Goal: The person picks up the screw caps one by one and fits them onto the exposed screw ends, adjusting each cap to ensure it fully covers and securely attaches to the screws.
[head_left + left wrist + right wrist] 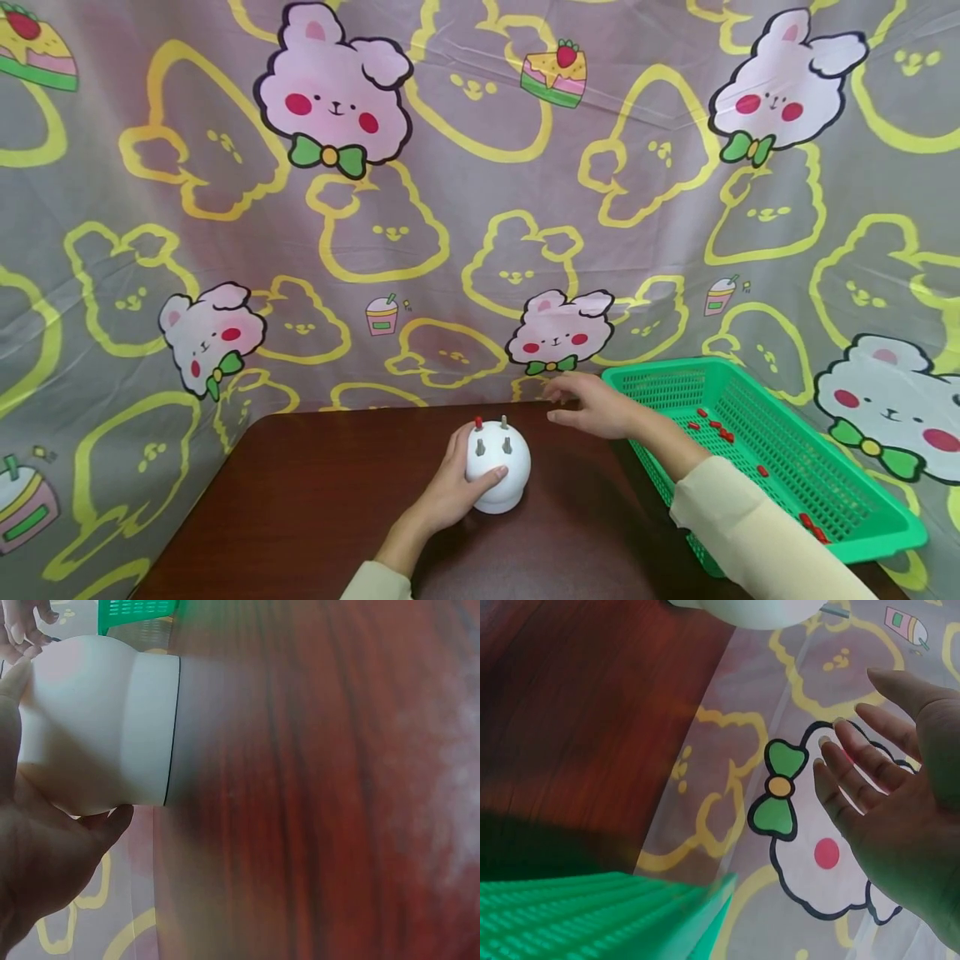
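Note:
My left hand [447, 492] grips a white rounded body [498, 492] with a narrower base, standing on the table. Its fingers wrap the far left side and its thumb lies across the near side. From the top rise three grey prongs [507, 446] and, at the back left, a red piece [478, 423]. In the left wrist view the white body's smooth side and base show, but no prongs. My right hand [596, 407] is in the air between the white body and the green basket, palm bare and fingers loosely extended in the right wrist view.
A green plastic basket [885, 542] stands along the table's right side, under the right forearm. Several small red pieces [762, 471] lie scattered in it. Behind the dark wooden table [315, 500] hangs a cloth [465, 275] printed with cartoon rabbits.

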A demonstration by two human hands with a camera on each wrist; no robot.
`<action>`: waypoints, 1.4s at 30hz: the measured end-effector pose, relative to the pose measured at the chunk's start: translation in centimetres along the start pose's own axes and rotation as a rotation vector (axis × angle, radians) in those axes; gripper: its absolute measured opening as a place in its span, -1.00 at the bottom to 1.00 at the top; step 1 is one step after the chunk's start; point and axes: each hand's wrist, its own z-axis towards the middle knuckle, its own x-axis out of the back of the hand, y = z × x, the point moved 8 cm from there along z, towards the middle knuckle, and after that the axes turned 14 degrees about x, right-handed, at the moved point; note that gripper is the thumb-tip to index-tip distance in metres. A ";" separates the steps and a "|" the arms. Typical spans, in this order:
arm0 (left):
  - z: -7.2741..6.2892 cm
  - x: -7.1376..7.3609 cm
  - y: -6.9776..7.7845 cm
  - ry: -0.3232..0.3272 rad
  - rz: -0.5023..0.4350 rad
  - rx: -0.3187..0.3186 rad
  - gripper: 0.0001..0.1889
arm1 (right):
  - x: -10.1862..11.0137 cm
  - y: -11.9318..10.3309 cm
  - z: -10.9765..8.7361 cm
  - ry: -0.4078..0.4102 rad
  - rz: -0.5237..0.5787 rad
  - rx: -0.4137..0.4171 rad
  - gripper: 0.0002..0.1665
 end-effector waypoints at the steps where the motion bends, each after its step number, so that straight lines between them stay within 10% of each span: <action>1: 0.0 0.0 0.0 0.001 0.000 -0.003 -0.03 | 0.1 0.1 -0.1 0.000 0.000 -0.006 -0.69; 42: 0.0 0.1 0.0 -0.003 0.000 -0.009 -0.03 | 4.5 3.4 -5.8 0.001 -0.112 -0.119 -0.57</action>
